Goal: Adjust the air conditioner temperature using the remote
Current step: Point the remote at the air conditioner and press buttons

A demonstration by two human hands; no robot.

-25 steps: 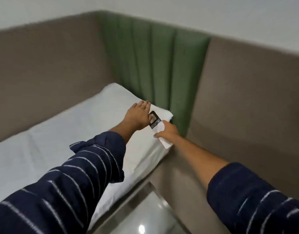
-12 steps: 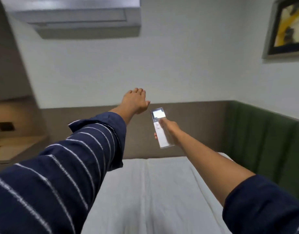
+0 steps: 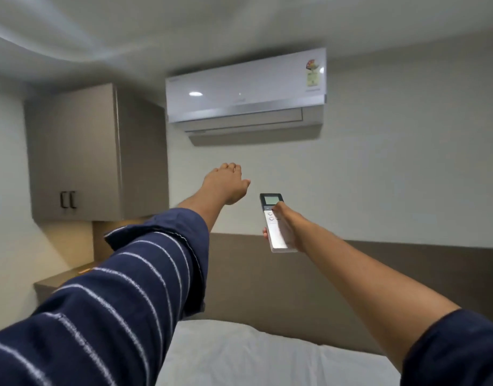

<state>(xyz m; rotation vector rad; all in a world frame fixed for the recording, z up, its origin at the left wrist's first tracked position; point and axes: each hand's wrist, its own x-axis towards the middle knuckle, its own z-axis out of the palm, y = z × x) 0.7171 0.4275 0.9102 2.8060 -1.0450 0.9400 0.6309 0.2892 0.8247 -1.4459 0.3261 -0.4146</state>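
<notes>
A white wall-mounted air conditioner (image 3: 245, 90) hangs high on the far wall, with a coloured sticker at its right end. My right hand (image 3: 288, 224) is stretched out below it and grips a slim white remote (image 3: 276, 232) with a dark-framed screen at its top end. The thumb rests on the buttons just under the screen. My left hand (image 3: 225, 185) is held out to the left of the remote, empty, palm down, fingers extended and close together.
A grey-brown wall cupboard (image 3: 94, 151) with two dark handles hangs left of the air conditioner, above a small shelf (image 3: 64, 280). A brown padded panel (image 3: 239, 274) runs along the wall behind the white bed (image 3: 239, 355) at the bottom.
My view has swung up and left from the bed corner to the wall, so the whole air conditioner shows. Both arms rose with it; the remote stays in my right hand.
</notes>
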